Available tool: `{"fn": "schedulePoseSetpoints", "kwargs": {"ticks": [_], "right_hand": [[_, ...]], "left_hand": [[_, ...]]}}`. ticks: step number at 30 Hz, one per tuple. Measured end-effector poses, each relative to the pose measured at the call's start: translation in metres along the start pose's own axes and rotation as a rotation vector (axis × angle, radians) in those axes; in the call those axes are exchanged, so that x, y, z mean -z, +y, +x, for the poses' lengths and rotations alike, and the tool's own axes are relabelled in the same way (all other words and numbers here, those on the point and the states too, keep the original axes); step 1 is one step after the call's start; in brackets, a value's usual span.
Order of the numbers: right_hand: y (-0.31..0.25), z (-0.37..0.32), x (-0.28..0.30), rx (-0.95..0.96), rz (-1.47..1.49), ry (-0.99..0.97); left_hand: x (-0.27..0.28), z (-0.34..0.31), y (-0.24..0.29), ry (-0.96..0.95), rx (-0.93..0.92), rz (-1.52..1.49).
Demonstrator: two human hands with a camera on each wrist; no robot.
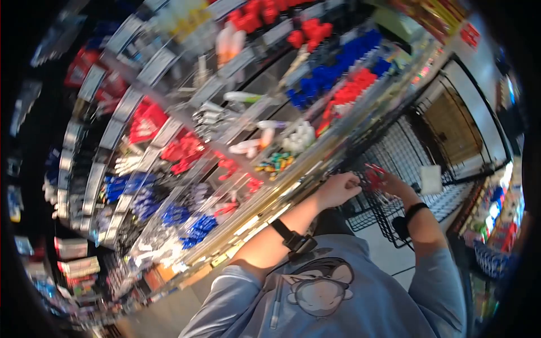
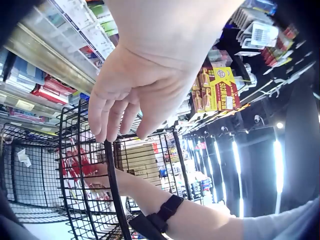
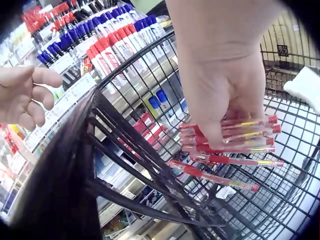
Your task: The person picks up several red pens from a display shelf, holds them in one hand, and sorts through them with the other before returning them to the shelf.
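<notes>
Several red pens (image 3: 220,159) with clear barrels are held in my right hand (image 3: 225,95), its fingers and thumb closed round the bunch. One pen (image 3: 192,171) hangs lower and tilts away from the others. The hand is over a black wire shopping cart (image 2: 114,190), and in the left wrist view it shows behind the cart's wires. My left hand (image 2: 140,85) holds nothing; its fingers are relaxed and point down, with the fingertips right at the cart's rim. In the head view the left hand (image 1: 338,190) is beside the right hand (image 1: 390,183).
A cardboard box (image 1: 451,124) and a white object (image 1: 431,179) are at the cart. Along the left runs a shelf with price labels, holding blue-capped markers (image 1: 338,70), red-capped markers (image 3: 107,57) and many other pens. A yellow and red package (image 2: 220,90) hangs beyond the left hand.
</notes>
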State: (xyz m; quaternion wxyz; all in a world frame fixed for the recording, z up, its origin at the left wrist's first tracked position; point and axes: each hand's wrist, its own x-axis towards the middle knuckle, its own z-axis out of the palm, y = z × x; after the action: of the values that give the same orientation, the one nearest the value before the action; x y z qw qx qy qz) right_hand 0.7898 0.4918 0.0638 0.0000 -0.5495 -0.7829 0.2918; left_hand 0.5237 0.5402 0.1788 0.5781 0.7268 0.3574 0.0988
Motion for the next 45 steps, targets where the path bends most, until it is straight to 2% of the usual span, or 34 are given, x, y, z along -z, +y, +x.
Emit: {"fn": "schedulePoseSetpoints", "kwargs": {"ticks": [1,3,4,6,7,9,10,12,14,16,18,20,21,24,26,29,32,34,35,38,40,42,45], "right_hand": [[-0.052,-0.010,0.057,-0.384,0.381,-0.213],[0.000,-0.004,0.023,-0.394,0.220,0.002],[-0.005,0.005,0.029,-0.366,0.203,-0.012],[-0.015,0.015,0.051,-0.376,0.103,0.322],[-0.026,0.024,0.062,-0.354,0.088,0.314],[-0.072,0.043,0.086,-0.168,0.229,0.582],[-0.105,0.046,0.103,-0.153,0.218,0.574],[-0.180,0.052,0.129,0.007,0.417,0.549],[-0.220,0.065,0.128,0.238,0.348,0.541],[-0.269,0.069,0.135,0.363,0.415,0.457],[-0.303,0.080,0.128,0.427,0.477,0.411],[-0.329,0.094,0.122,0.487,0.458,0.433],[-0.340,0.100,0.121,0.534,0.455,0.459],[-0.364,0.115,0.122,0.492,0.405,0.426],[-0.370,0.125,0.115,0.517,0.383,0.480],[-0.375,0.126,0.114,0.599,0.335,0.552],[-0.378,0.109,0.116,0.436,0.433,0.419],[-0.372,0.103,0.114,0.432,0.480,0.422],[-0.367,0.101,0.111,0.395,0.508,0.405],[-0.360,0.086,0.111,0.329,0.544,0.431],[-0.354,0.075,0.108,0.296,0.551,0.465],[-0.347,0.071,0.104,0.384,0.608,0.556],[-0.341,0.063,0.104,0.333,0.581,0.566]], "left_hand": [[0.009,-0.006,-0.002,0.019,0.022,0.001],[0.028,-0.021,-0.002,0.074,0.051,-0.010],[0.038,-0.033,-0.001,0.131,0.064,0.030],[0.056,-0.058,0.000,0.212,0.080,0.059],[0.063,-0.076,0.000,0.291,0.071,0.042],[0.074,-0.108,-0.004,0.387,0.062,0.018],[0.078,-0.124,-0.007,0.508,0.039,0.036],[0.084,-0.152,-0.014,0.712,0.028,0.067],[0.090,-0.176,-0.020,0.843,0.077,0.070],[0.096,-0.192,-0.025,1.027,0.086,0.040],[0.104,-0.200,-0.023,1.241,0.063,0.159],[0.115,-0.206,-0.018,1.301,0.072,0.250],[0.121,-0.205,-0.017,1.318,0.064,0.242],[0.140,-0.194,-0.015,1.292,-0.084,0.607],[0.150,-0.183,-0.016,1.210,-0.093,0.545],[0.160,-0.171,-0.014,1.108,-0.015,0.418],[0.167,-0.155,-0.015,1.094,0.032,0.268],[0.166,-0.147,-0.019,1.148,0.010,0.179],[0.163,-0.144,-0.021,1.236,-0.024,0.218],[0.161,-0.143,-0.020,1.312,-0.045,0.336],[0.161,-0.146,-0.018,1.289,-0.068,0.280],[0.161,-0.149,-0.017,1.256,-0.060,0.332],[0.162,-0.146,-0.029,1.249,-0.163,0.371]]}}
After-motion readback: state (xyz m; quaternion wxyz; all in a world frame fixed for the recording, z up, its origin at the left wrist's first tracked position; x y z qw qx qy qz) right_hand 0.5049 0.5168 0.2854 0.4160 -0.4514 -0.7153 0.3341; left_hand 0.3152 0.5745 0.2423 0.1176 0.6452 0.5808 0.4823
